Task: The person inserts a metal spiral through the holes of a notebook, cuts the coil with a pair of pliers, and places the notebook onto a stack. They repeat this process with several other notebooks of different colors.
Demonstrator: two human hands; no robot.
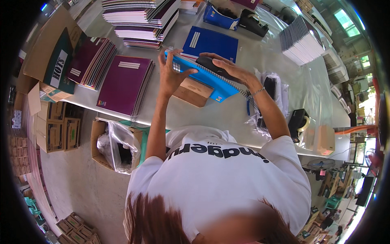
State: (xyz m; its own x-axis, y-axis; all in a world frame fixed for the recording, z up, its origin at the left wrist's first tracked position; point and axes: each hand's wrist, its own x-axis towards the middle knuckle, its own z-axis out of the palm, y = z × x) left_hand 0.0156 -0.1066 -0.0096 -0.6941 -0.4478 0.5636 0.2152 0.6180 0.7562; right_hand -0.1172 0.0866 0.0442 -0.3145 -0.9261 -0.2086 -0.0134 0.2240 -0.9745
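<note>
While the left hand (170, 75) grips the near-left corner of a light blue spiral notebook (203, 77), its fingers curled around the edge and thumb against the cover, the right hand (229, 69) lies flat and spread across the top of the same notebook, over a dark object (209, 63) that rests on the cover; what that object is cannot be told. The notebook is held tilted above the counter (284, 81), just over a small brown cardboard box (193, 91) that sits on the surface. A bracelet (258, 91) circles the right wrist. Just beyond the hands lies a darker blue notebook (211, 40), flat on the counter. To the left sits a maroon spiral notebook (124, 83), with a fanned stack of maroon notebooks (91, 61) farther left and a taller pile of notebooks (142, 20) behind. A black tape dispenser (252, 22) stands at the far edge, and a stack of grey notebooks (302, 40) lies to the right. Below the counter, an open carton with a clear plastic bag (118, 146) stands on the floor.
</note>
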